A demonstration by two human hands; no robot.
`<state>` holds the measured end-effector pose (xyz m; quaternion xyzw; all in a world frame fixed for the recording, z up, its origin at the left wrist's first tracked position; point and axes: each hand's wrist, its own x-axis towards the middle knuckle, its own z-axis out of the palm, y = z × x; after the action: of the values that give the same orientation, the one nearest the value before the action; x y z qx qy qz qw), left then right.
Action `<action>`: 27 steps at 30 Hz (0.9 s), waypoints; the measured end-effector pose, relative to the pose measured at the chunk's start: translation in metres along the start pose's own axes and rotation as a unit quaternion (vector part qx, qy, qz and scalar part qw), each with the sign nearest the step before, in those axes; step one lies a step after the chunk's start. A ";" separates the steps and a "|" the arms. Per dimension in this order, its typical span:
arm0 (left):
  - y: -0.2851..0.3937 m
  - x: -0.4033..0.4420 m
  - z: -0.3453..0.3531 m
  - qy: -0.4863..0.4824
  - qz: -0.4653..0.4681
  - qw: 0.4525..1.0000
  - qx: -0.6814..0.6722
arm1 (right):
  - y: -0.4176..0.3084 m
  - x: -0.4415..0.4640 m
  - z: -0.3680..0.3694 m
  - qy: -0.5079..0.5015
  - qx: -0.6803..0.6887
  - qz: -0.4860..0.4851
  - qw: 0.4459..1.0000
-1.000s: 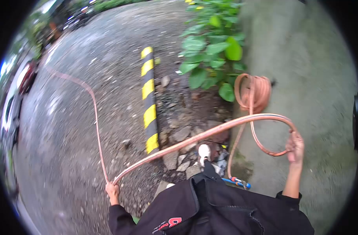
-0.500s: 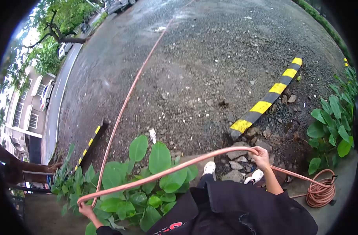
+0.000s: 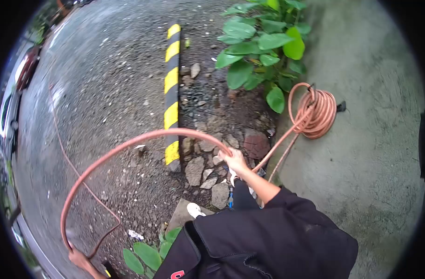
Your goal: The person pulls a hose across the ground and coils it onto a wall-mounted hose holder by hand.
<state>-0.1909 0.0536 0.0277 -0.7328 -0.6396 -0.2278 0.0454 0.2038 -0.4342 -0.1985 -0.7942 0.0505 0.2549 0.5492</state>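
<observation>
Gravel ground (image 3: 128, 83), dark and wet-looking, fills the left side of the view, while grey-green concrete (image 3: 375, 139) takes the right, with a leafy plant (image 3: 263, 39) at the top between the two. Out at the far left edge, a red car (image 3: 27, 69), bent by the lens!

And now the centre of it all: a pinkish-orange hose (image 3: 124, 145), up in a big, bold arc from one hand to the other. Right hand (image 3: 233, 160), out in front of the dark jacket (image 3: 277, 237): its grip is closed around the hose, fingers wrapped over it. Left hand (image 3: 77, 257), low at the lower left: its grip, too, is folded about the hose, though the finer placing of the fingers is too small to tell.

From beside that left hand a thinner-looking length trails up across the gravel towards the upper left. On the other side, hose runs from behind the right wrist to a looped coil (image 3: 321, 116) against the concrete, a second strand slanting down from it. Behind the arc stands out a black-and-yellow striped bar (image 3: 172, 93), crossed by the hose near its lower end. Broken stones (image 3: 194, 171) lie just beside it, a white shoe (image 3: 194, 210) below, and broad leaves (image 3: 148, 256) near the bottom edge.
</observation>
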 end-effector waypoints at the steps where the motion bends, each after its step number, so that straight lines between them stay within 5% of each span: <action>1: 0.064 -0.001 0.007 -0.022 0.034 0.999 -0.034 | 0.030 0.036 -0.016 0.054 0.064 -0.067 0.994; 5: 0.231 -0.053 0.022 -0.110 0.072 0.974 -0.186 | 0.033 0.114 -0.129 -0.046 0.130 0.089 0.986; 9: 0.322 -0.123 0.002 -0.165 0.081 0.950 -0.254 | 0.034 0.175 -0.267 -0.015 -0.043 0.040 0.998; 13: 0.340 -0.129 0.008 -0.165 -0.013 0.944 -0.285 | -0.007 0.113 -0.351 0.005 -0.139 -0.002 0.990; 15: 0.353 -0.133 0.012 -0.146 -0.022 0.950 -0.276 | 0.034 0.073 -0.350 -0.031 -0.147 -0.028 0.988; 18: 0.358 -0.127 0.024 -0.136 -0.027 0.950 -0.279 | 0.075 0.048 -0.350 -0.069 -0.230 0.078 0.968; 20: 0.375 -0.128 0.032 -0.137 0.050 0.967 -0.207 | 0.100 0.051 -0.356 0.038 -0.306 0.103 0.945; 23: 0.397 -0.131 0.041 -0.178 0.167 0.958 -0.150 | 0.109 0.057 -0.379 -0.059 -0.415 0.050 0.906; 25: 0.408 -0.135 0.045 -0.171 0.220 0.951 -0.133 | 0.117 0.072 -0.392 -0.033 -0.223 0.101 0.969; 27: 0.419 -0.144 0.047 -0.162 0.269 0.942 -0.121 | 0.104 0.095 -0.389 0.111 -0.108 0.091 0.984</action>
<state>0.2125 -0.1365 0.0235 -0.9044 -0.3854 -0.1608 -0.0880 0.3845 -0.8051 -0.2265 -0.8644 0.1551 0.2178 0.4259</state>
